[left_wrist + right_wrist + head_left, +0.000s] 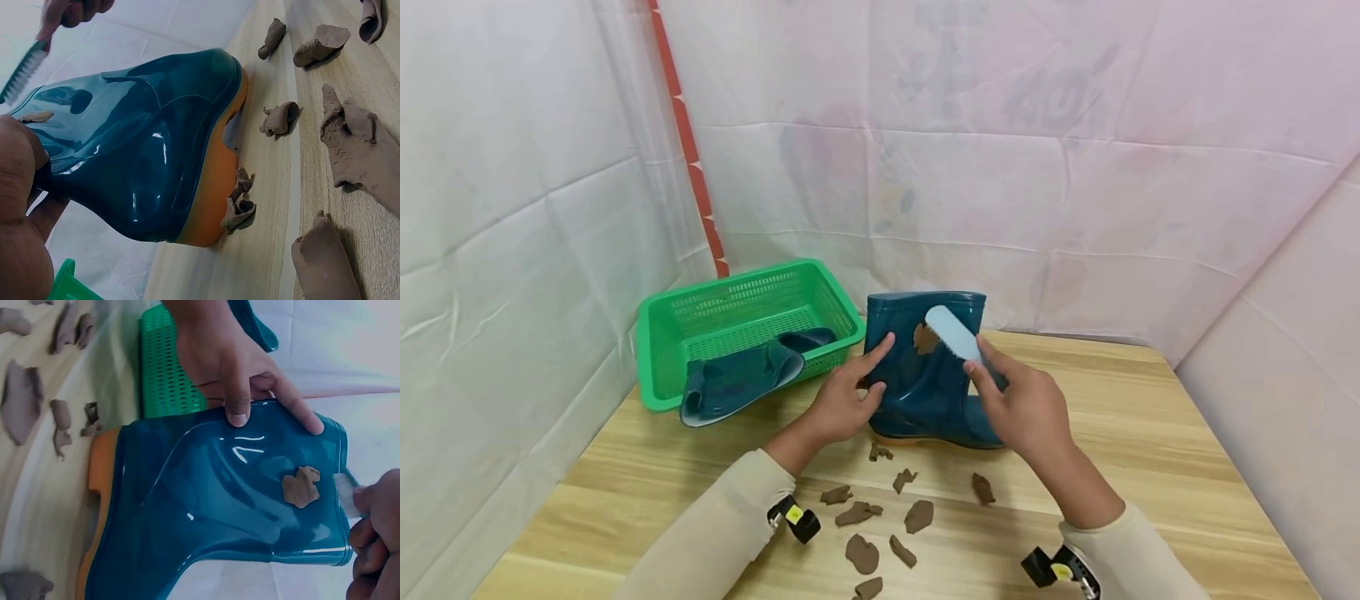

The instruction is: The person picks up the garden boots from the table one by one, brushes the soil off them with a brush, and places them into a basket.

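Note:
A dark teal rain boot [917,396] with an orange sole stands upright on the wooden table, its toe pointing right. My left hand [842,402] grips the back of the shaft, thumb and index finger lying on the near side. A brown clay-like patch [301,486] sticks to the upper shaft. In my right hand [1028,408] is a light blue brush [953,333], pinched by its handle. Its white bristles [25,76] face the shaft close beside the patch.
A green plastic basket [655,350] stands at the back left, with a second teal boot [741,385] lying over its near rim. Several brown flakes [919,516] are scattered on the table [1120,433] in front of the boot. White cloth walls [985,192] enclose the table.

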{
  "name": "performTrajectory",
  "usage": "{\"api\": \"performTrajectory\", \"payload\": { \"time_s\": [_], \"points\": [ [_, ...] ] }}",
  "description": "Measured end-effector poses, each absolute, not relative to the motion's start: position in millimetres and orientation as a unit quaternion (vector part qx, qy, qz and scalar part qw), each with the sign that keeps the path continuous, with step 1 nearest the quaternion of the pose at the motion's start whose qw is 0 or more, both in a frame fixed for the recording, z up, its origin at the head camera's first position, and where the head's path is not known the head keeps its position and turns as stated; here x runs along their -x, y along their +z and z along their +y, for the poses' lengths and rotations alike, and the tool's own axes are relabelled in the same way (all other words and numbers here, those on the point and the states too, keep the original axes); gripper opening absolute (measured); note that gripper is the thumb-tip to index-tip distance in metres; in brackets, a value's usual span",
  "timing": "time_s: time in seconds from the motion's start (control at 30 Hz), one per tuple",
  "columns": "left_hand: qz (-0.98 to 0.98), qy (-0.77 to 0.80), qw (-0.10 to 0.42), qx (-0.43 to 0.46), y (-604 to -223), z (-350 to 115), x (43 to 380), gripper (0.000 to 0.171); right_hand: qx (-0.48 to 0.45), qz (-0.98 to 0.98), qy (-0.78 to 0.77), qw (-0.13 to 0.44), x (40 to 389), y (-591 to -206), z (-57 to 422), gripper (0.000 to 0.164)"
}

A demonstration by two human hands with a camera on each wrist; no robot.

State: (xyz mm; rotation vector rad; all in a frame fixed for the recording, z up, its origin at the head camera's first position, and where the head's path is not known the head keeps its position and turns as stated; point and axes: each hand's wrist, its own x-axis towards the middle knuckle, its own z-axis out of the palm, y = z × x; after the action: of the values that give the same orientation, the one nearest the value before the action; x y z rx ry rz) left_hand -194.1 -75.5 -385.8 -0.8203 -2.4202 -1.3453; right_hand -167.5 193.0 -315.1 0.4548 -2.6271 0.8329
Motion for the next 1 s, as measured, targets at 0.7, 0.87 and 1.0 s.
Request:
{"api": "performTrajectory", "payload": {
  "time_s": [0.7,0.87,1.0],
  "points": [
    [-0.829,-0.464,0.125,0.287,-384,-75,196,0.074,-0.161,-0.931,0.283,0.164,171,-320,188,0.050],
    [-0.836,-0.452,0.126,0.285,-384,-74,195,0.074,-0.164,-0.941,0.277,0.105,166,-329,186,0.050],
    [-0.837,-0.454,0.126,0.279,-385,-74,195,0.074,-0.183,-0.941,0.267,0.101,160,-333,191,0.047]
  ]
}}
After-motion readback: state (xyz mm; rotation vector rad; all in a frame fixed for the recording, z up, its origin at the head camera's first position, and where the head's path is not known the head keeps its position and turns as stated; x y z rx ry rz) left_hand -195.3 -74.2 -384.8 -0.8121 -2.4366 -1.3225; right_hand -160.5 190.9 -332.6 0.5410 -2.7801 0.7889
